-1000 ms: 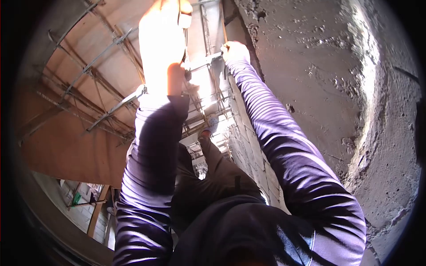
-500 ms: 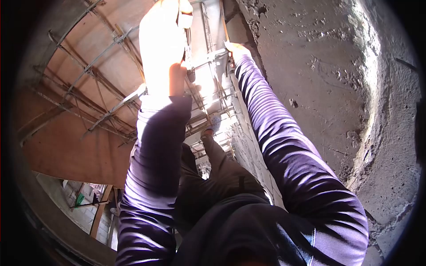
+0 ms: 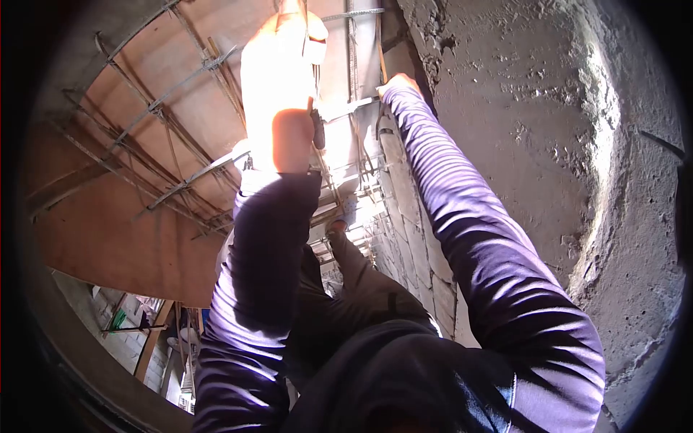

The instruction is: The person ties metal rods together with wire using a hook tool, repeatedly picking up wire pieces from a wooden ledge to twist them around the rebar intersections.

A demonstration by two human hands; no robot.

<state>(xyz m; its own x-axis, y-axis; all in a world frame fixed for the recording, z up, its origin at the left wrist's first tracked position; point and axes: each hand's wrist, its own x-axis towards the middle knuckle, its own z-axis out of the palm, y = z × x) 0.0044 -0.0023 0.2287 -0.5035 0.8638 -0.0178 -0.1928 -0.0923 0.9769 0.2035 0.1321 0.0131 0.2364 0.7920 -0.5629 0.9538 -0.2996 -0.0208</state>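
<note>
My left hand (image 3: pixel 278 76) is reached up at the top centre, washed out by bright sunlight. Its fingers look closed round a tool with a dark handle (image 3: pixel 318 131), whose lower end juts out beside my wrist; the rest is hidden or lost in glare. Up along the concrete wall, my right hand (image 3: pixel 401 84) is closed next to a thin brownish rod (image 3: pixel 382 50) and the end of a steel crossbar (image 3: pixel 354 107). What it grips is hidden. A vertical ribbed rebar (image 3: pixel 352 50) runs between my hands.
Tied rebar (image 3: pixel 151 108) crosses in front of reddish-brown panels (image 3: pixel 115 238) on the left. A rough concrete surface (image 3: pixel 512 144) fills the right side. Below are my legs (image 3: pixel 361 278) and sunlit bars by my foot. A wooden post (image 3: pixel 154 339) stands at lower left.
The view has shifted slightly, so the rebar and both hands appear a little lower and further right. Both hands keep about the same place against the bars.
</note>
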